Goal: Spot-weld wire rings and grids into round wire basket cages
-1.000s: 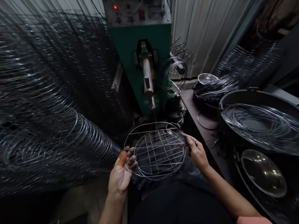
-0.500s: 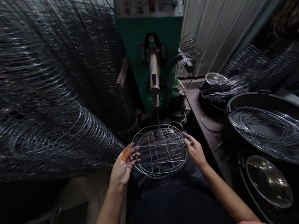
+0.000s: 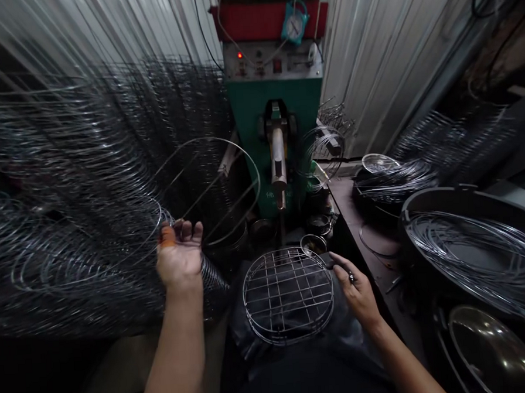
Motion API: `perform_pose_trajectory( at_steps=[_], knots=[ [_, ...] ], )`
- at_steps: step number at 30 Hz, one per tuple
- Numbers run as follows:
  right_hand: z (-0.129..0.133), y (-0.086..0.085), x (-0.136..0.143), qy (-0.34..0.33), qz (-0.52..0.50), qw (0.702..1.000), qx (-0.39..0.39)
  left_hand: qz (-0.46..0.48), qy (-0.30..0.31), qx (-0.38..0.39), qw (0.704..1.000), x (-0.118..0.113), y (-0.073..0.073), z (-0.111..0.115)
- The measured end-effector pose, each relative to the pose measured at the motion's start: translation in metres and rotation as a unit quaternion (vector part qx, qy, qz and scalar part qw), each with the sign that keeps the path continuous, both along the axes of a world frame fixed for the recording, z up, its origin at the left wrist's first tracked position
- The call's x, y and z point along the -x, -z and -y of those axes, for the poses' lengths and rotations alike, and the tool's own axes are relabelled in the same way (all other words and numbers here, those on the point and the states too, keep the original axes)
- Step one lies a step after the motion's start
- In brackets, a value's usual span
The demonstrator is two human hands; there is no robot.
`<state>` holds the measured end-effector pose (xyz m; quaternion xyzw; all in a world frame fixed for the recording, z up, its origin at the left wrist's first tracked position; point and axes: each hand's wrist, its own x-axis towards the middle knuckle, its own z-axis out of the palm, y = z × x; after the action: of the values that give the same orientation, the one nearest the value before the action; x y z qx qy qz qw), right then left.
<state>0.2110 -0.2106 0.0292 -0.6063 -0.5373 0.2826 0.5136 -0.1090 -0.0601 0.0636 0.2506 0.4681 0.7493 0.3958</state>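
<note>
From here I am holding up a thin silver wire hoop with straight bars [image 3: 203, 193], my left hand [image 3: 179, 250] curling its fingers on it. My right hand [image 3: 355, 285] is resting by the edge of a round silver wire grid [image 3: 287, 295]; whether it is pinching, I cannot tell. The grid is lying on dark cloth [image 3: 342, 333]

Bundled wire [image 3: 398, 182] is observed toward the far end of the bench [image 3: 344, 199], a loose wire hoop [image 3: 368, 246] lies nearer, a dark basin [image 3: 458, 194] at right contains coiled wire [image 3: 429, 234], and a teal dial [image 3: 294, 26] hangs before a red panel [image 3: 253, 22].
</note>
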Motion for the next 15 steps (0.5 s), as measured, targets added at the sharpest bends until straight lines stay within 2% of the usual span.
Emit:
perform_pose_trajectory(
  at_steps=[3, 6, 8, 11, 15],
  knots=[
    [0.004, 0.011, -0.007, 0.011, -0.010, 0.999, 0.030, -0.054, 0.010, 0.033, 0.998, -0.008, 0.010, -0.050],
    [0.010, 0.021, -0.016, 0.032, -0.005, 0.998, 0.047, -0.061, 0.003, 0.076, 0.995, -0.020, 0.026, -0.078],
    [0.015, 0.028, -0.023, 0.055, 0.001, 0.997, 0.059, -0.106, 0.018, 0.113, 0.988, -0.025, 0.041, -0.081],
    [0.020, 0.038, -0.033, 0.084, 0.000, 0.993, 0.083, -0.190, 0.058, 0.161, 0.967, -0.027, 0.067, -0.075],
    [0.018, 0.052, -0.039, 0.095, -0.024, 0.988, 0.118, -0.179, 0.064, 0.197, 0.962, -0.020, 0.092, -0.071]
  ],
)
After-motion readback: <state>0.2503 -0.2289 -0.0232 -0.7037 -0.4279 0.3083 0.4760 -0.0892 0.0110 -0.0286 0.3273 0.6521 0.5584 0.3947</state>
